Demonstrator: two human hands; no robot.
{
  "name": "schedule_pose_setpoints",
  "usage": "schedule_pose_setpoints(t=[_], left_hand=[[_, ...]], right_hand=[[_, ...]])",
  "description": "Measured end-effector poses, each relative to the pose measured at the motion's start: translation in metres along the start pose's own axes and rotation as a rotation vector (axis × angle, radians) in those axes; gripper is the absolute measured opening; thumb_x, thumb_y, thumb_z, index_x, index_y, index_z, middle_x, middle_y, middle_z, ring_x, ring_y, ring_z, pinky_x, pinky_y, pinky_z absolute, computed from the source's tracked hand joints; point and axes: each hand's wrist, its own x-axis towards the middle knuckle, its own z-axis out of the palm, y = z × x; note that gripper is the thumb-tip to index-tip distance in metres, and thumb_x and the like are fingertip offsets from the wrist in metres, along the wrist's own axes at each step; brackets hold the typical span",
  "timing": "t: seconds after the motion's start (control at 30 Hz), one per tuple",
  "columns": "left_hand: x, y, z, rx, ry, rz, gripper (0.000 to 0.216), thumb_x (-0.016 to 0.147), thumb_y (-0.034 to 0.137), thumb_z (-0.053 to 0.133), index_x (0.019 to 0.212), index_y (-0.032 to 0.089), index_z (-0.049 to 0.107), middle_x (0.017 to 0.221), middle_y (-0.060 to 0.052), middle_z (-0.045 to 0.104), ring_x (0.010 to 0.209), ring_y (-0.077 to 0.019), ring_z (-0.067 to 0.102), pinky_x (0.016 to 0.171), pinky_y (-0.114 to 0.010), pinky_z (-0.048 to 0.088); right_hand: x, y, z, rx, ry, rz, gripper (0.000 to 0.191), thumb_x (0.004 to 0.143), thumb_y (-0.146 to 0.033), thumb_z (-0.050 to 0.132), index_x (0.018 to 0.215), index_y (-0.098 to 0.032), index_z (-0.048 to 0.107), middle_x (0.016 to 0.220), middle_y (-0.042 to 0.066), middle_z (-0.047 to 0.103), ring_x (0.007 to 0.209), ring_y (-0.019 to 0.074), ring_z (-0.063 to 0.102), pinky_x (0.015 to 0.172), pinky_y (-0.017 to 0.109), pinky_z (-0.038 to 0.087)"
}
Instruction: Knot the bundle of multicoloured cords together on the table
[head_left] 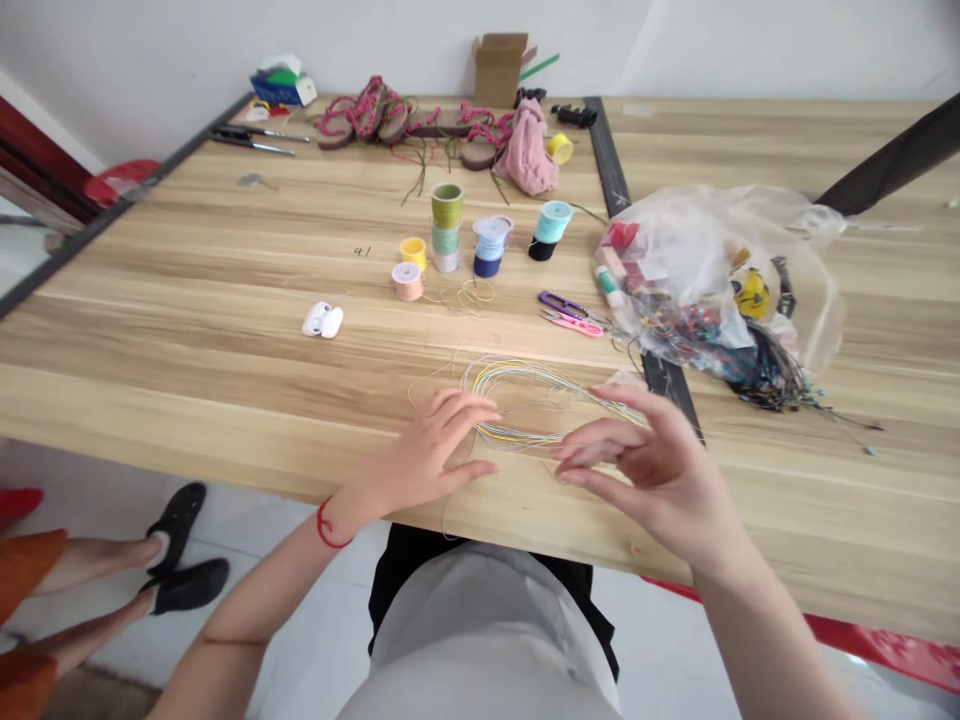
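Bare hands stand apart, the left hand (pixel 427 450) with a red cord bracelet (pixel 326 525) at its wrist and the right hand (pixel 637 460) curled, at either end of a loose loop of thin yellow, pale blue and grey cords (pixel 517 405). The loop lies between them on a light wood-grain table (pixel 225 330). Neither hand is clamped on it: the left fingers (pixel 480 410) sit at the loop's near end and the right fingers (pixel 592 450) hover at its far end, though whether either pinches a strand cannot be told. Handling of the loop is the work in hand; no knot shows in it. Just beyond the right hand lie purple-handled scissors (pixel 562 305) and pink thread snips (pixel 571 323), and further right a clear plastic bag (pixel 720 270) of mixed cords and small items. Ahead of the hands stand a peach spool (pixel 407 282), a stacked green spool column (pixel 446 225), a blue spool stack (pixel 491 245) and a teal-and-black spool pair (pixel 551 230). Farther ahead are sandals with pink braided straps (pixel 367 115). Off to the left, another person's black flat shoes (pixel 176 585) rest on the floor.
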Motion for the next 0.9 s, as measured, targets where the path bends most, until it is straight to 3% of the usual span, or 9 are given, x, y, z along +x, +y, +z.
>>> schedule_pose_setpoints(t=[0.13, 0.33, 0.53, 0.7, 0.9], left_hand=[[-0.008, 0.031, 0.012, -0.339, -0.021, -0.065, 0.033, 0.094, 0.037, 0.063, 0.124, 0.024, 0.058, 0.109, -0.004, 0.068, 0.102, -0.019, 0.061, 0.094, -0.033, 0.047], [-0.025, 0.046, 0.042, -0.524, 0.318, -0.286, 0.01, 0.093, 0.027, 0.064, 0.095, 0.022, 0.073, 0.086, -0.001, 0.07, 0.081, -0.0137, 0.063, 0.075, -0.024, 0.048], [-0.039, 0.043, 0.04, -0.69, 0.511, -0.417, 0.007, 0.087, 0.025, 0.07, 0.083, 0.023, 0.074, 0.085, -0.001, 0.071, 0.081, -0.0143, 0.066, 0.074, -0.023, 0.052], [-0.052, 0.024, 0.018, -0.461, 0.514, -0.596, 0.008, 0.087, 0.029, 0.067, 0.085, 0.024, 0.073, 0.087, 0.001, 0.074, 0.081, -0.0153, 0.067, 0.076, -0.025, 0.052], [-0.061, -0.003, -0.005, -0.09, 0.317, -0.641, 0.012, 0.089, 0.026, 0.062, 0.079, 0.023, 0.069, 0.082, 0.001, 0.072, 0.076, -0.0169, 0.063, 0.072, -0.029, 0.048]], right_hand=[[-0.008, 0.01, 0.026, -0.019, 0.002, -0.029, 0.062, 0.085, -0.014, 0.07, 0.135, -0.037, 0.043, 0.111, 0.0, 0.061, 0.07, 0.0107, 0.071, 0.071, 0.031, 0.064], [-0.025, 0.017, 0.052, -0.107, 0.005, -0.049, 0.065, 0.09, -0.009, 0.061, 0.141, -0.039, 0.036, 0.121, 0.003, 0.054, 0.072, 0.0086, 0.068, 0.072, 0.029, 0.062], [-0.037, 0.028, 0.077, -0.099, -0.072, -0.068, 0.062, 0.093, -0.012, 0.058, 0.143, -0.038, 0.032, 0.128, 0.006, 0.051, 0.073, 0.0084, 0.068, 0.078, 0.033, 0.062], [-0.031, 0.033, 0.079, -0.14, -0.059, -0.059, 0.066, 0.093, -0.019, 0.06, 0.147, -0.036, 0.026, 0.145, 0.013, 0.041, 0.083, 0.0127, 0.07, 0.075, 0.033, 0.063], [-0.014, 0.042, 0.058, -0.477, 0.0, -0.094, 0.043, 0.096, -0.017, 0.053, 0.135, -0.03, 0.043, 0.133, 0.012, 0.049, 0.08, 0.0129, 0.065, 0.077, 0.036, 0.06]])
